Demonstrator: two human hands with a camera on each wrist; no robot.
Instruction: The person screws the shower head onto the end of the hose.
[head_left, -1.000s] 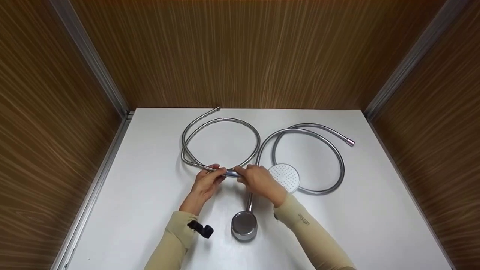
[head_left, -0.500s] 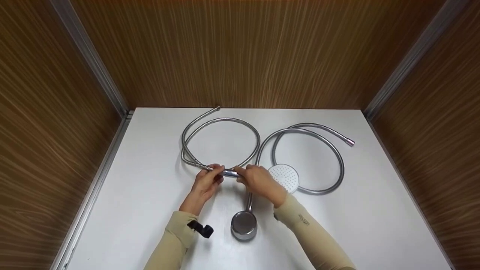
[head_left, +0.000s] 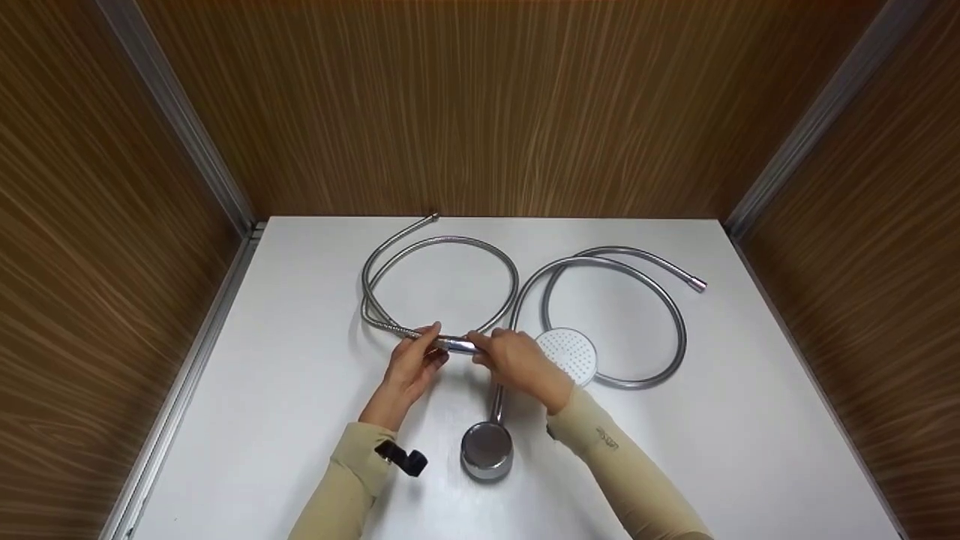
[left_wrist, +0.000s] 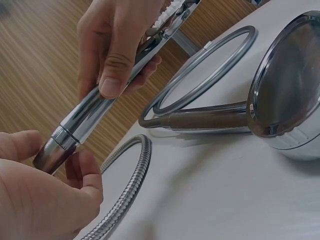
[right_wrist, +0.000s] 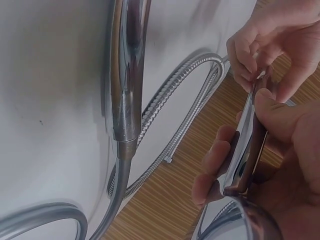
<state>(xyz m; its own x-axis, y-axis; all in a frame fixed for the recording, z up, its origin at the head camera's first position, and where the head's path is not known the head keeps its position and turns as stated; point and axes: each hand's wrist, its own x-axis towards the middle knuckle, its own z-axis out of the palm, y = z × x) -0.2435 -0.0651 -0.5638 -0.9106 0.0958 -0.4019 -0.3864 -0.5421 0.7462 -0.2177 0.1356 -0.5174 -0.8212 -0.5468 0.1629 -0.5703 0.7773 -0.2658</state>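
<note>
A chrome hand shower with a white perforated face (head_left: 568, 356) is held above the white table. My right hand (head_left: 525, 364) grips its handle (left_wrist: 90, 114), thumb along the chrome. At the handle's far end, my left hand (head_left: 407, 373) pinches the chrome hose connector (left_wrist: 55, 151) between thumb and fingers. From there a ribbed metal hose (head_left: 457, 239) loops over the table; its join to the connector is hidden by the left hand. Below my hands lies a second hand shower (head_left: 486, 448), head toward me, its handle partly behind the right hand.
The second shower's smooth grey hose (head_left: 679, 322) coils at the right, ending in a chrome fitting (head_left: 697, 284). The ribbed hose's free end (head_left: 433, 217) reaches the table's back edge. Wood-grain panels (head_left: 480, 105) stand at the back and both sides of the white table (head_left: 247, 390).
My left fingers and thumb have shifted on the connector; the thumb now points up, and more of the chrome handle shows between the hands. My right hand keeps its grip almost unmoved.
</note>
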